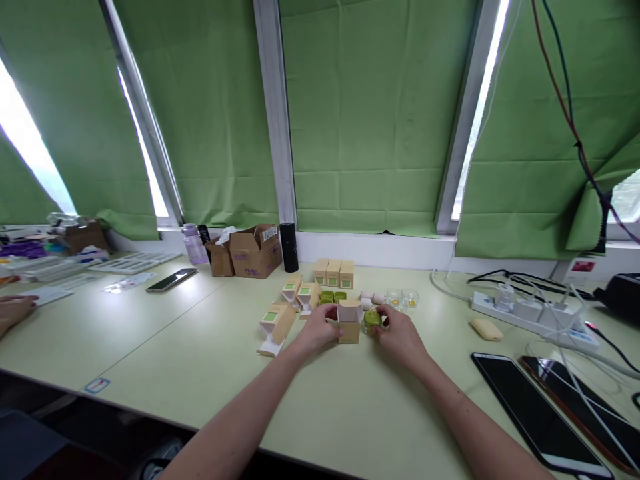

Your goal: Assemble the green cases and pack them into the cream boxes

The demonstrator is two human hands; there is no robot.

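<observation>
Near the middle of the table, my left hand (320, 328) grips the side of a small kraft cardboard box (349, 333). The box stands upright with its top flap raised. Just right of it, the fingers of my right hand (399, 335) are closed on a small round green jar (371, 319). Behind the box are small green square pieces (333, 297), pinkish-white pieces (373, 298) and two clear cups (403, 299) with yellow centres. To the left lie three kraft boxes with unfolded flaps, the nearest box (277, 323) lying tilted.
Three closed kraft boxes (333, 273) stand at the back. Further left are brown cartons (255, 252), a black cylinder (289, 247), a purple bottle (194, 244) and a phone (172, 280). At right lie a power strip (533, 320), cables and a dark-screened device (537, 410). Another person's hand (15, 311) shows far left.
</observation>
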